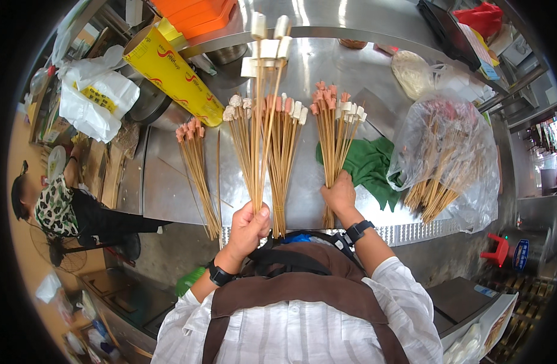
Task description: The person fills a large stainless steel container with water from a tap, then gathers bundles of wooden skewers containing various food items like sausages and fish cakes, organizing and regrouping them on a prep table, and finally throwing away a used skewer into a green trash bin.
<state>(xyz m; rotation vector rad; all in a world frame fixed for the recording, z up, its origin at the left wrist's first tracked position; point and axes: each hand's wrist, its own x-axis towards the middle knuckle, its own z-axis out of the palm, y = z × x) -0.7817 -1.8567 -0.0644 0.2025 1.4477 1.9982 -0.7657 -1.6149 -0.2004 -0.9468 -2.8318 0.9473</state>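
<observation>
My left hand (249, 229) grips the lower ends of several bamboo skewers (259, 159), raised towards the camera and tipped with white food pieces (269, 48). My right hand (341, 193) closes around a bundle of skewers (331, 141) bearing pink and white pieces at their far ends. Between the hands lies another bundle (280, 177) with pink and white tips. Partly behind the raised skewers is a bundle with pale, knobbly tips (236, 107). Further left rests a bundle with pink tips (190, 129), and a few bare sticks lie beside it.
The bundles lie on a stainless steel table (205, 154). A green cloth (367, 164) and a clear plastic bag (465, 136) of skewers are at right. A yellow cylinder (173, 75), a white plastic bag (98, 95) and an orange container (196, 16) stand back left. A person (64, 200) is far left.
</observation>
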